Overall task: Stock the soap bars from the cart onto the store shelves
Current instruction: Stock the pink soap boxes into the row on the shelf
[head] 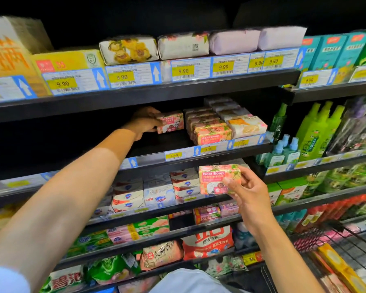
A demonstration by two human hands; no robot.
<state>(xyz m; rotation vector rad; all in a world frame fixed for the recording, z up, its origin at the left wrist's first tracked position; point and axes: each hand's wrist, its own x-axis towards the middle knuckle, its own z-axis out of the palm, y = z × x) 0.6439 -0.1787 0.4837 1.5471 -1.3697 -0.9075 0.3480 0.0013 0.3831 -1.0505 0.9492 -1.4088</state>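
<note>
One soap bar [170, 122] in the left hand [145, 121] hovers beside stacked bars [211, 129].

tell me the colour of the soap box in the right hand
The soap box is pink, floral; head view.

Yellow price tags [183, 70] marked 9.90 are ranged along the top row, with blue arrow cards [156, 73] set between them. Tall lime-green bottles [317, 127] are seen at the right, with small pale-blue spray bottles [292, 149] just before them. Teal cartons [334, 49] are stacked above, and a red-and-white pouch [207, 240] is placed lower down.
</note>
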